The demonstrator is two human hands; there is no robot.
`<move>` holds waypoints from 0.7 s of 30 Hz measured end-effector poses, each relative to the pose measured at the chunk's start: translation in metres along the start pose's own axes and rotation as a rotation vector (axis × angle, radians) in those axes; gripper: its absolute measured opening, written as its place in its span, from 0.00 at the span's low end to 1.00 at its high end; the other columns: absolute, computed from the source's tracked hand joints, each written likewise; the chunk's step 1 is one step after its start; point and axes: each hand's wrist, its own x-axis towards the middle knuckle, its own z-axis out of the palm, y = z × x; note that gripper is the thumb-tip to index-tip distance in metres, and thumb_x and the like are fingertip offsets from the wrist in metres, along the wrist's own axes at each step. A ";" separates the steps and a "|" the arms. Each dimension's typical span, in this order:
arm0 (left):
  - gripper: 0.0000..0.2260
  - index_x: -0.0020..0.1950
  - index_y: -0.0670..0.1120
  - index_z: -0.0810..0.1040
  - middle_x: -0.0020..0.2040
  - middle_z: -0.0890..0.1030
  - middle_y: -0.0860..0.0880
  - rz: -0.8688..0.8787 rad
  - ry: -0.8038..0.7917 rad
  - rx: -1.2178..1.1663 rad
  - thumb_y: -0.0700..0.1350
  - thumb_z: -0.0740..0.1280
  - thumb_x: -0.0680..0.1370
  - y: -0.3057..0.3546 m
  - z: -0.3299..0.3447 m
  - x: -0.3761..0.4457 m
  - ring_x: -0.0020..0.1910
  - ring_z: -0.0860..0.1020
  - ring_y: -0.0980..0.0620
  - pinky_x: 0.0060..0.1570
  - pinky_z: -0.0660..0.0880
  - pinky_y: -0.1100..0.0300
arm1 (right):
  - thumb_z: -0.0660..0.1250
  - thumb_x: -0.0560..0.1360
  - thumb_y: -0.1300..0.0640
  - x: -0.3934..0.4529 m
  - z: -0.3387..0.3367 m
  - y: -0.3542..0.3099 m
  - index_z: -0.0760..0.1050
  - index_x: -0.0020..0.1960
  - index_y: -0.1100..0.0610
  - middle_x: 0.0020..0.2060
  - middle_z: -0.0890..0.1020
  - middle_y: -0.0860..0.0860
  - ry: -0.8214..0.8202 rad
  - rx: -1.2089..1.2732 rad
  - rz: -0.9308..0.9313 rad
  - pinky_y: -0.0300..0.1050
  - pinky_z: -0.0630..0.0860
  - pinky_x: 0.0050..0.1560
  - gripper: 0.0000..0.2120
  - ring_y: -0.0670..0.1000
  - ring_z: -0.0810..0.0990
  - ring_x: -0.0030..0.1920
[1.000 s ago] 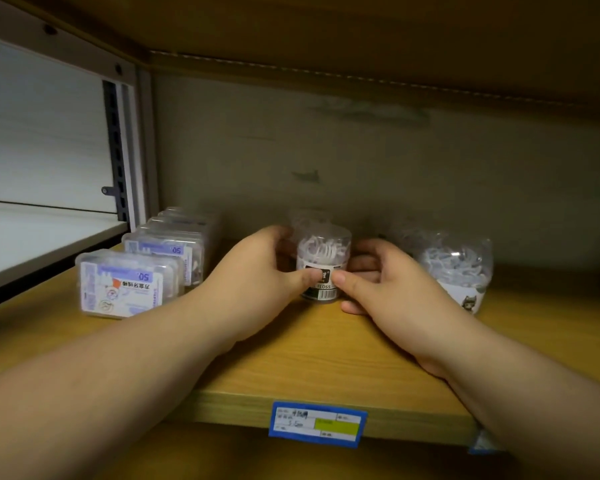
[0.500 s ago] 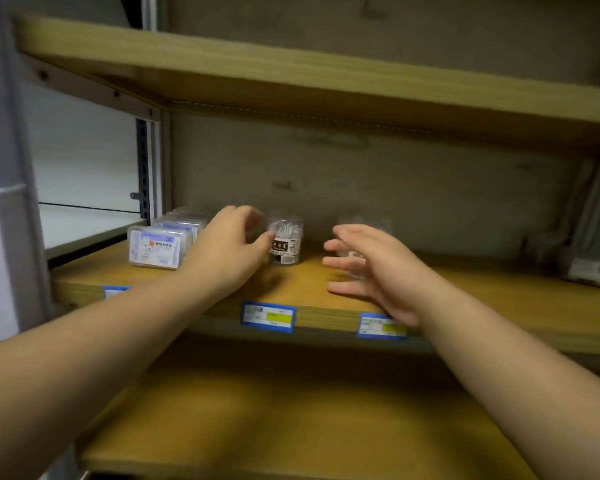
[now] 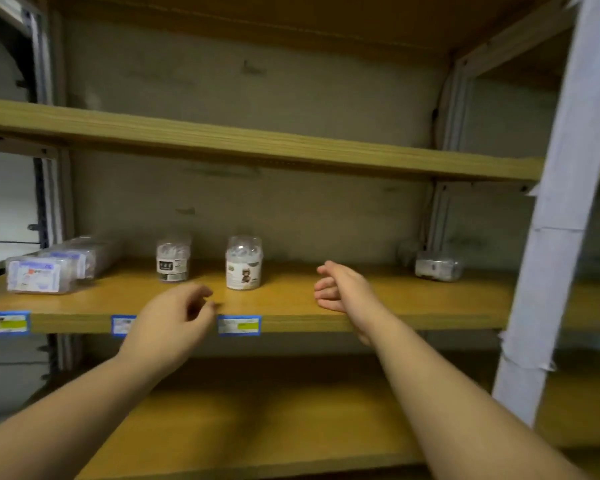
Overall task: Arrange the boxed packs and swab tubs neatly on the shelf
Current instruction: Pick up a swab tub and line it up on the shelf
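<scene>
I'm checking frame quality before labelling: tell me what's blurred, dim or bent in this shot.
Head view: dim, warm light; motion blur smears the left hand, the price tags and the print on the boxed packs; the swab tubs read only softly; wide-angle bending tilts the white upright.

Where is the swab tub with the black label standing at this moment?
In the head view, the black-label swab tub stands upright left of centre on the middle shelf, between the boxed packs and the white-label swab tub, untouched.
</scene>
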 end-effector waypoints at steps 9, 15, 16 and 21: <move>0.12 0.61 0.50 0.80 0.48 0.77 0.57 0.042 0.087 0.088 0.51 0.65 0.80 0.009 0.009 -0.007 0.48 0.74 0.56 0.42 0.72 0.58 | 0.57 0.80 0.39 -0.011 0.004 -0.005 0.78 0.55 0.48 0.49 0.83 0.50 0.007 -0.150 -0.010 0.49 0.79 0.61 0.17 0.49 0.83 0.53; 0.19 0.71 0.51 0.71 0.56 0.80 0.52 0.002 -0.006 -0.084 0.53 0.63 0.80 0.050 0.030 0.008 0.49 0.78 0.53 0.44 0.78 0.52 | 0.60 0.81 0.44 -0.010 -0.021 0.000 0.77 0.62 0.52 0.52 0.83 0.49 0.045 -0.151 0.006 0.47 0.79 0.61 0.17 0.48 0.82 0.54; 0.20 0.72 0.52 0.70 0.57 0.79 0.52 0.010 -0.032 -0.163 0.52 0.64 0.80 0.067 0.039 0.010 0.50 0.79 0.52 0.46 0.78 0.52 | 0.61 0.81 0.44 -0.009 -0.034 0.001 0.77 0.64 0.52 0.52 0.82 0.48 0.071 -0.219 -0.011 0.48 0.79 0.60 0.17 0.48 0.81 0.53; 0.17 0.70 0.51 0.72 0.57 0.79 0.52 0.029 -0.342 -0.434 0.49 0.63 0.82 0.169 0.105 0.036 0.53 0.78 0.53 0.52 0.76 0.57 | 0.61 0.82 0.56 0.007 -0.125 0.016 0.67 0.75 0.55 0.59 0.78 0.50 0.361 -0.001 0.147 0.46 0.76 0.56 0.22 0.50 0.78 0.56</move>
